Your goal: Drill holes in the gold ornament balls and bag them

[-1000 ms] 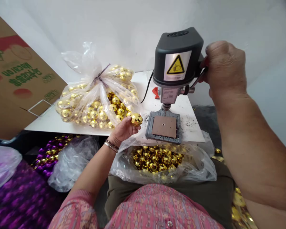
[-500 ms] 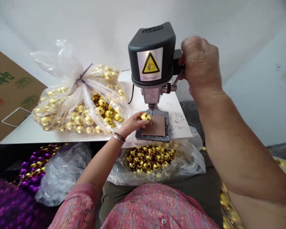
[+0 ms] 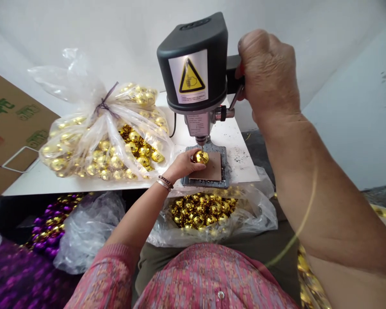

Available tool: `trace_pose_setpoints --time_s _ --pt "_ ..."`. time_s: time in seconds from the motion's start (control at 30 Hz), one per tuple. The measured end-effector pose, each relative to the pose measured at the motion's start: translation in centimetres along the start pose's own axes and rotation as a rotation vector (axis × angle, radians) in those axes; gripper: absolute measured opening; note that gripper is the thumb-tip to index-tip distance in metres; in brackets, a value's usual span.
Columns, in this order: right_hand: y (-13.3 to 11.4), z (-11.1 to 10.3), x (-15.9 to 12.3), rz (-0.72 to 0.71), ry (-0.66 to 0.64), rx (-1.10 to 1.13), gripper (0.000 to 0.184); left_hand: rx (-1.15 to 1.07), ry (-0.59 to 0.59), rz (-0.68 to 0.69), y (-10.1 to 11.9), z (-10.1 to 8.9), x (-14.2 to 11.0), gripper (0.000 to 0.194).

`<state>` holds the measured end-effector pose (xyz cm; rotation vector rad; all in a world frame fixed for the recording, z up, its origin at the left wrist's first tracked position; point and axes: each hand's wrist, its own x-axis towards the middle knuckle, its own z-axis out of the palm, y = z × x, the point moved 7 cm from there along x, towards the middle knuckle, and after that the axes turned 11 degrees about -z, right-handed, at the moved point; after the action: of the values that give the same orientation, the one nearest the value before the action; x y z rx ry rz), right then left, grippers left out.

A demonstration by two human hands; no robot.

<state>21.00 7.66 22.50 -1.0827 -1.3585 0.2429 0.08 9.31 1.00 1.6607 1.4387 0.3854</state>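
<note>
Between the thumb and fingers of my left hand (image 3: 187, 164) is a shiny gold faceted ball (image 3: 202, 157). It sits over the brown board (image 3: 212, 168) on the grey base of a small drill press (image 3: 193, 64), directly beneath the bit; whether the bit touches it I cannot tell. My right hand (image 3: 267, 73) is raised beside the machine's black head, its fingers wrapped round the feed lever (image 3: 236, 98), whose grip end they hide. Dark shavings (image 3: 238, 156) are scattered around the base.
A tied clear bag of gold balls (image 3: 99, 141) rests on the white table (image 3: 141, 185), beside a cardboard box (image 3: 13, 128). Below the table edge, an open plastic bag (image 3: 251, 214) of gold balls lies on my lap. Purple balls (image 3: 45, 231) are at lower left.
My left hand has moved the gold ball slightly right, from beside the bit to under it. My right hand stays on the lever. The camera view has shifted a little.
</note>
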Motion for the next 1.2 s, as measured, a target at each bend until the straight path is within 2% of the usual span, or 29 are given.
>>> trace_pose_setpoints --time_s 0.17,0.47,0.57,0.73,0.9,1.0,1.2 --pt "0.0 -0.2 -0.2 0.041 0.026 0.019 0.031 0.022 0.037 0.016 0.3 0.2 -0.1 0.067" --pt "-0.5 -0.5 -0.9 0.04 0.031 0.002 0.031 -0.061 -0.017 -0.037 0.3 1.5 0.1 0.083" --pt "-1.2 -0.8 -2.1 0.012 0.028 -0.028 0.03 -0.094 0.0 -0.022 0.1 1.6 0.1 0.083" --pt "-2.2 -1.7 -5.8 -0.082 0.064 -0.14 0.03 -0.132 -0.023 -0.042 -0.3 2.1 0.3 0.089" --pt "-1.5 -2.1 -9.0 -0.166 0.041 -0.19 0.019 -0.144 -0.019 -0.016 -0.3 2.3 0.3 0.089" --pt "-1.2 -2.0 -10.2 -0.269 0.005 -0.199 0.013 -0.099 -0.011 -0.003 -0.4 2.3 0.3 0.089" --pt "-0.3 -2.0 -11.0 -0.306 -0.01 -0.227 0.016 -0.11 -0.002 0.003 -0.7 2.5 0.3 0.089"
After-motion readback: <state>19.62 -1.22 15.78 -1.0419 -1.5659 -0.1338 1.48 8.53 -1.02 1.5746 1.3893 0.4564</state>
